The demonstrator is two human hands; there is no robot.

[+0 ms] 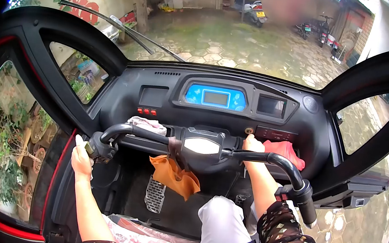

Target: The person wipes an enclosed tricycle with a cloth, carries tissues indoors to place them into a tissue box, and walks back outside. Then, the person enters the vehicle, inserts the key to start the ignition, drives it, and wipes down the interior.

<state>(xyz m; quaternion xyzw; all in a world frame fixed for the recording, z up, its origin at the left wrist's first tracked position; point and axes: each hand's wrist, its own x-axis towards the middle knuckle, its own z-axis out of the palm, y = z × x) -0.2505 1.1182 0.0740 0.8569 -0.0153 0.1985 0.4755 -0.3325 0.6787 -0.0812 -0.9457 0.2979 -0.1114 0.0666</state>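
Observation:
My left hand [81, 158] is closed around the left handlebar grip [97, 149], its thumb pointing up beside the switch block. My right hand [252, 143] reaches past the handlebar [268, 158] to the dashboard. Its fingers are pinched together just below the round ignition lock [249, 130]; whatever they hold is hidden. On the right, the other handlebar grip [308, 210] has no hand on it. An orange-brown cloth or bag [175, 175] hangs under the handlebar's centre.
A blue-framed display [216, 97] sits in the dashboard. A pink-red cloth [284, 153] and a pale cloth [147, 124] lie on the shelf. Below is a foot pedal [155, 195]. Beyond the windscreen, a parked scooter [253, 9] stands in the paved yard.

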